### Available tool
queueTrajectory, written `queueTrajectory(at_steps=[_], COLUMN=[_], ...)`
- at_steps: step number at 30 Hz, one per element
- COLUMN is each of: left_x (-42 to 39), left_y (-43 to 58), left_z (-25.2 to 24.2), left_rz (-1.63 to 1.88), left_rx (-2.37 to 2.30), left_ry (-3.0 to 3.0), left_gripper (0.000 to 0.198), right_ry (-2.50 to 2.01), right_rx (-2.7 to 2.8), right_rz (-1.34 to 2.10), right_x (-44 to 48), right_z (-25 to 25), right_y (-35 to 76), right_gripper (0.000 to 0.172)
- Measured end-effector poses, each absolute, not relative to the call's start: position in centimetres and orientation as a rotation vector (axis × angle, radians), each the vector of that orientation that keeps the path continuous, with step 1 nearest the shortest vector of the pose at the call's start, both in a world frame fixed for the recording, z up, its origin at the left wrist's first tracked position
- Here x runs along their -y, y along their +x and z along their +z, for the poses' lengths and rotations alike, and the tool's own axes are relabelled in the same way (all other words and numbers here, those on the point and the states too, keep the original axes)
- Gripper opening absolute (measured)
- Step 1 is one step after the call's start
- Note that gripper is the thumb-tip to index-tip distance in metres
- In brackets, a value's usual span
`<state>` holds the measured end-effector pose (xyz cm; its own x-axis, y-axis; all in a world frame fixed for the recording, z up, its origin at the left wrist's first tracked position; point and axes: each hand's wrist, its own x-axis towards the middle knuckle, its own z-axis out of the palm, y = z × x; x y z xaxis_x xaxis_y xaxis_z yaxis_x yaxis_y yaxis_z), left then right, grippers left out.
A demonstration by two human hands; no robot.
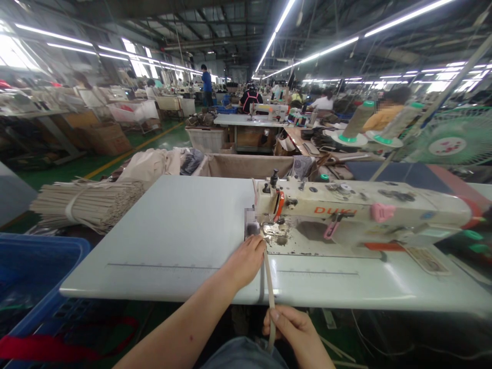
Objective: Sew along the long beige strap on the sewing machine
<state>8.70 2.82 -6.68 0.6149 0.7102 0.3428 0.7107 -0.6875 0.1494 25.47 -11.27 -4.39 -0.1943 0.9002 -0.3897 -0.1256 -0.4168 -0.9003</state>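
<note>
A narrow beige fabric strip (269, 282) runs from the sewing machine's (330, 205) needle area down over the table's front edge. My left hand (248, 260) lies on the table just in front of the presser foot, its fingers together on the strip's far end. Below the table edge, my right hand (290, 327) pinches the same strip between thumb and fingers. The strip's lower end hangs past this hand toward my lap. My left fingertips partly cover the strip beside the needle plate (274, 230).
A bundle of beige strips (88, 202) lies left of the table (169, 225). A blue basket (42, 251) stands at the lower left. Two thread cones (357, 125) and a green fan (457, 141) are at right. Behind the table is a fabric-lined bin (246, 166); several people work farther back.
</note>
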Motion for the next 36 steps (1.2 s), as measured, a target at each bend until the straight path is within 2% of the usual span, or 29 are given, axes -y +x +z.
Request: queueTrajectory(at_steps=[5, 11, 16, 20, 29, 36], left_x=[-2.9, -2.8, -2.7, -2.5, -2.6, -2.4], left_y=[8.8, 8.8, 8.6, 8.6, 8.7, 8.7], left_z=[-6.6, -6.5, -6.6, -6.6, -6.5, -6.4], left_rz=[-0.577, -0.472, -0.566, -0.577, -0.551, -0.528], left_rx=[1.215, 1.12, 1.261, 1.175, 1.197, 1.183], left_ry=[-2.802, -2.805, -2.831, -2.835, -2.81, -2.797], left_gripper=[0.032, 0.026, 0.027, 0.021, 0.021, 0.023], right_ry=[-1.293, -1.246, -1.272, -1.268, -1.32, -1.269], right_rx=[1.013, 1.011, 1.014, 1.033, 1.242, 0.92], right_rz=[1.717, 1.757, 1.738, 1.714, 1.4, 1.684], right_x=[11.2, 11.0, 11.1, 11.2, 10.4, 10.3], right_z=[-5.4, -7.0, -5.3, -3.9, -4.5, -4.4], right_y=[25.7, 25.9, 25.8, 25.6, 25.3, 24.4], right_gripper=[0.049, 0.05, 0.051, 0.047, 0.041, 0.047])
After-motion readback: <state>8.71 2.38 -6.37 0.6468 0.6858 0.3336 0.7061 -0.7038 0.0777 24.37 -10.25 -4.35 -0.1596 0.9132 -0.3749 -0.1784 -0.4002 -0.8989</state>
